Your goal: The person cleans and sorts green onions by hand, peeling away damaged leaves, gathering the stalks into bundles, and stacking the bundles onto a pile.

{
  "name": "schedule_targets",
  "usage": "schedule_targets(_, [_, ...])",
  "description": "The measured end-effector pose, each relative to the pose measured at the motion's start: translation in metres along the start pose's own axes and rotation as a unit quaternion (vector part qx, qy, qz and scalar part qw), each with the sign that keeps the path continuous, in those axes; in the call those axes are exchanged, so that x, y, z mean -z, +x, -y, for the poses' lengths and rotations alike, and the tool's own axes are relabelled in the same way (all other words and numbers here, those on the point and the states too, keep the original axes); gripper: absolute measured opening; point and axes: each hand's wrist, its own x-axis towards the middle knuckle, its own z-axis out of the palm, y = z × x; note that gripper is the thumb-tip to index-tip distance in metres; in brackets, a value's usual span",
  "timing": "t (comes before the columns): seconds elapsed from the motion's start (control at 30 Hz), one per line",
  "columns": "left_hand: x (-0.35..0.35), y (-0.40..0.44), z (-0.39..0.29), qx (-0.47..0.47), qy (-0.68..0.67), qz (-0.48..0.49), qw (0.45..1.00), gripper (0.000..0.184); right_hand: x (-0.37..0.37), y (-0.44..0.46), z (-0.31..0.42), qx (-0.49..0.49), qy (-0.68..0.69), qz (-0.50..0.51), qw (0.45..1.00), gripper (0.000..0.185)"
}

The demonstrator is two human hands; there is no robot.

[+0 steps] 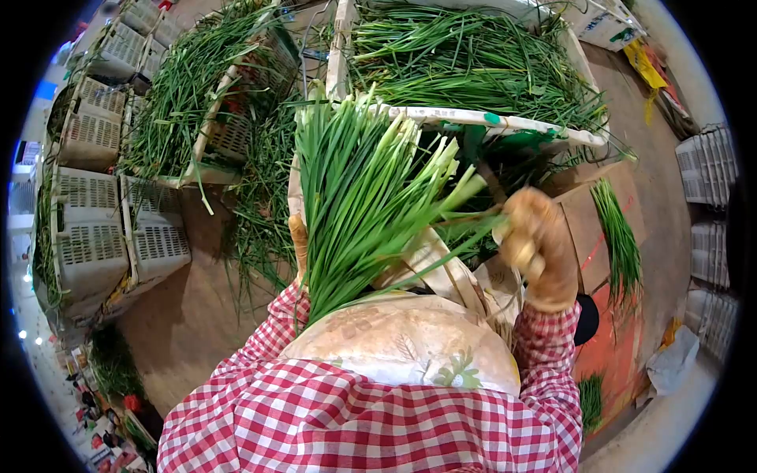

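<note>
A large bunch of green stalks with pale ends [355, 197] lies across my lap, above a stained apron [394, 335]. At its left edge is my left hand [299, 248], in a brownish glove, with most of its fingers hidden by the stalks. To the right of the bunch my right hand [535, 240] is raised, gloved too and smeared by motion. A few blurred stalk tips reach toward it; whether it grips any of them is not clear.
A white crate rim [465, 117] borders heaped greens ahead. More greens [185, 94] overflow a crate at left, near stacked baskets [91, 244]. A small bundle [617, 236] lies on cardboard at right. White baskets [707, 169] line the right side.
</note>
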Motion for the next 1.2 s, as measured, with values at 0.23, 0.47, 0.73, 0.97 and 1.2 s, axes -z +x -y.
schedule_targets(0.23, [0.011, -0.011, -0.003, 0.049, -0.091, 0.035, 0.994, 0.086, 0.088, -0.011, 0.016, 0.207, 0.312, 0.038, 0.927, 0.026])
schedule_targets(0.47, [-0.025, -0.014, -0.007, 0.094, -0.159, 0.15, 0.971, 0.084, 0.08, 0.005, -0.021, -0.02, -0.399, -0.263, 0.878, 0.078])
schedule_targets(0.73, [-0.015, -0.03, -0.006, 0.173, -0.142, 0.144, 0.964, 0.099, -0.003, 0.049, -0.071, 0.118, -0.048, 0.094, 0.987, 0.093])
schedule_targets(0.97, [-0.016, -0.035, -0.018, 0.183, -0.107, 0.116, 0.97, 0.095, 0.071, 0.021, 0.005, 0.222, 0.125, -0.148, 0.956, 0.018])
schedule_targets(1.2, [-0.009, -0.046, -0.025, 0.152, 0.003, 0.079, 0.985, 0.094, -0.041, 0.006, -0.028, 0.203, -0.269, -0.09, 0.937, 0.021])
